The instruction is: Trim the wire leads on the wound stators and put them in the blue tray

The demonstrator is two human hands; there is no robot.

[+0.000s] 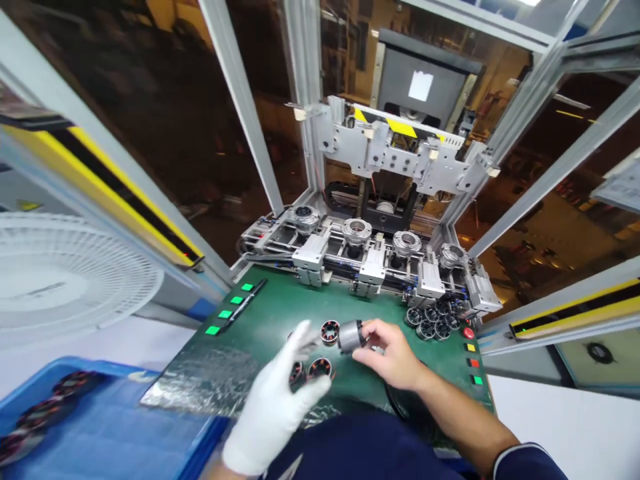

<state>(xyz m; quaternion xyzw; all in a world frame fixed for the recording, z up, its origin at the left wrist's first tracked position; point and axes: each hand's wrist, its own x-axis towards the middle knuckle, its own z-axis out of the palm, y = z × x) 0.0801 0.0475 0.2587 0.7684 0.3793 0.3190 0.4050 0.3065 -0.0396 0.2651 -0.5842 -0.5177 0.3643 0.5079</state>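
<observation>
My bare right hand (393,353) grips a grey metal cylinder (351,337) on its side, just right of a ring-shaped part with copper windings (330,331) on the green table (250,333). To the left, my left hand (280,387), in a white glove, has its fingers apart with nothing held between them; the fingertips are slightly blurred. Another wound ring (320,369) lies beside the gloved thumb, and a further one (296,373) is partly hidden behind that hand.
Four round metal fixtures (357,230) line the table's back. Several cylindrical parts (427,328) cluster at right, near coloured buttons (473,363). A blue bin (115,427) with wound parts stands lower left, beside a white fan (65,280). Metal posts (245,107) frame the station.
</observation>
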